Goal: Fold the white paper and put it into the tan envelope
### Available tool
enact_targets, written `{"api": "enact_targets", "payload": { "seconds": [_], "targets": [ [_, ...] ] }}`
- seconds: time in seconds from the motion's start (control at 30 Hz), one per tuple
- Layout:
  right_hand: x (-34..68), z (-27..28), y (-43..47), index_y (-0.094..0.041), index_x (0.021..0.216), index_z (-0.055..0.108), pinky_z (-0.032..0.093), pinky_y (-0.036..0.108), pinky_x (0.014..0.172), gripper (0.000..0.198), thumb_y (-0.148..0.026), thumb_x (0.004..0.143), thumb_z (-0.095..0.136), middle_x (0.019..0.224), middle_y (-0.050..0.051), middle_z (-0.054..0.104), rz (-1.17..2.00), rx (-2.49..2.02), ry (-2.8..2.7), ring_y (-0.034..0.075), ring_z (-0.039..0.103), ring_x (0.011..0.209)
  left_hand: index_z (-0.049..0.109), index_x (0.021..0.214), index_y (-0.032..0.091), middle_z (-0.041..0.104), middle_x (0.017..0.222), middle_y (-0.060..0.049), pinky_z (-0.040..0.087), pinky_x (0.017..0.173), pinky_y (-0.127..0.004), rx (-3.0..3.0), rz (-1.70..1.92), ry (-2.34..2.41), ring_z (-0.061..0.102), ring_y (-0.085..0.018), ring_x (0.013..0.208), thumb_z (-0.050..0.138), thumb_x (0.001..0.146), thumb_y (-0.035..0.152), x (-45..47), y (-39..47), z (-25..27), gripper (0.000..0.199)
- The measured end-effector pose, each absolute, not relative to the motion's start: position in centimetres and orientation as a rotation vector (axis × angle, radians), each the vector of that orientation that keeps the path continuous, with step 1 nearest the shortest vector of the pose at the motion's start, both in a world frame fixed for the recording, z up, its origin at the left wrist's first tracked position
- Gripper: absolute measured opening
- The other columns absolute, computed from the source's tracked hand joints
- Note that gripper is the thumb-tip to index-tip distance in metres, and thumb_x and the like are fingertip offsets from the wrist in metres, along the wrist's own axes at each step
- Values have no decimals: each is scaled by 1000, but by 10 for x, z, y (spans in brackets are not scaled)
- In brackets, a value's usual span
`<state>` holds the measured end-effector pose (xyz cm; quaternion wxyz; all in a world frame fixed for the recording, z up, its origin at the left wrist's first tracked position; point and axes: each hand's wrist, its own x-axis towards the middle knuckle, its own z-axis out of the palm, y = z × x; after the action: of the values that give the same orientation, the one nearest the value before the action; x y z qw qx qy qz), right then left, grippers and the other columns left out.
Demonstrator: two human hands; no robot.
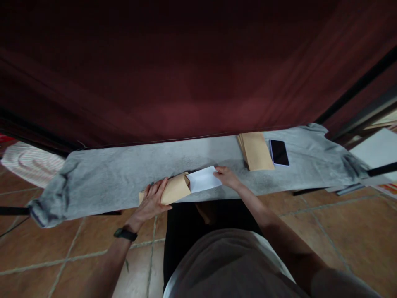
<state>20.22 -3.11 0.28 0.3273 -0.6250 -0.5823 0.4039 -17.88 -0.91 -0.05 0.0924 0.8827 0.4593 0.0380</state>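
Note:
Near the front edge of the cloth-covered surface lies a brown paper envelope (pixel 176 189), its mouth gaping toward the right. My left hand (pixel 152 201) grips it by the left part, thumb along the near edge and fingers over the top. A folded white sheet of paper (pixel 203 179) lies at the envelope's mouth; whether its left end is inside I cannot tell. Between thumb and fingers, my right hand (pixel 227 177) pinches the sheet's right end.
A stack of brown envelopes (pixel 257 151) lies to the right on the grey cloth (pixel 124 167). Beside it rests a phone (pixel 279 152), dark screen up. Dark red fabric (pixel 192 82) rises behind the surface. Striped cloth (pixel 31 163) hangs at far left; papers (pixel 376 151) sit at far right.

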Motion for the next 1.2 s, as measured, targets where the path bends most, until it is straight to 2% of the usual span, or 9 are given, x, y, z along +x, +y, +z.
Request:
{"api": "enact_targets", "payload": {
  "seconds": [0.2, 0.4, 0.5, 0.67, 0.77, 0.9, 1.07, 1.2],
  "targets": [
    [190, 8, -27, -20, 72, 65, 38, 22, 60, 18, -12, 84, 55, 67, -3, 64, 1046, -1688, -1517, 13, 56, 66, 7, 162, 25, 43, 150, -17, 14, 120, -64, 2653, 106, 1317, 41, -40, 139, 80, 70, 41, -171, -11, 8, 119],
    [172, 6, -29, -16, 79, 69, 38, 25, 65, 18, -10, 86, 54, 74, 2, 67, 1043, -1784, -1514, 14, 57, 68, 6, 162, 24, 41, 151, -19, 17, 119, -64, 2690, 121, 1269, 39, -41, 141, 79, 71, 42, -156, -11, 13, 118],
    [161, 4, -32, -16, 79, 71, 40, 26, 68, 21, -16, 91, 54, 78, 3, 69, 1044, -1796, -1489, 15, 59, 71, 5, 162, 23, 40, 152, -19, 18, 119, -64, 2694, 141, 1261, 39, -42, 140, 81, 69, 43, -146, -10, 13, 121],
    [141, 2, -37, -18, 85, 74, 45, 27, 89, 22, -21, 95, 54, 104, 7, 70, 985, -1740, -1421, 18, 64, 97, 7, 162, 21, 39, 152, -20, 17, 119, -64, 2735, 208, 1201, 37, -42, 141, 80, 70, 44, -128, -10, 13, 120],
    [137, 1, -37, -19, 93, 75, 45, 28, 95, 20, -20, 94, 55, 108, 7, 70, 1014, -1712, -1395, 18, 63, 103, 6, 162, 21, 38, 152, -20, 18, 119, -63, 2758, 212, 1172, 38, -41, 141, 80, 70, 44, -121, -10, 14, 120],
    [138, -2, -36, -18, 86, 76, 46, 28, 89, 20, -20, 91, 57, 101, 6, 72, 1126, -1719, -1282, 19, 64, 96, 5, 161, 21, 38, 152, -21, 18, 118, -63, 2782, 214, 1161, 38, -40, 141, 80, 71, 41, -115, -10, 14, 119],
    [136, -4, -37, -17, 73, 74, 46, 23, 64, 24, -17, 86, 53, 70, 1, 68, 1292, -1671, -1171, 16, 64, 70, 7, 161, 20, 39, 152, -21, 18, 119, -63, 2822, 194, 1075, 38, -40, 141, 80, 70, 38, -105, -11, 18, 118],
    [135, -7, -39, -16, 73, 73, 43, 21, 57, 26, -17, 85, 50, 65, 0, 65, 1263, -1680, -1123, 14, 61, 64, 8, 161, 21, 38, 153, -21, 17, 119, -64, 2840, 203, 1054, 37, -40, 142, 79, 71, 39, -99, -9, 19, 116]
  ]
}}
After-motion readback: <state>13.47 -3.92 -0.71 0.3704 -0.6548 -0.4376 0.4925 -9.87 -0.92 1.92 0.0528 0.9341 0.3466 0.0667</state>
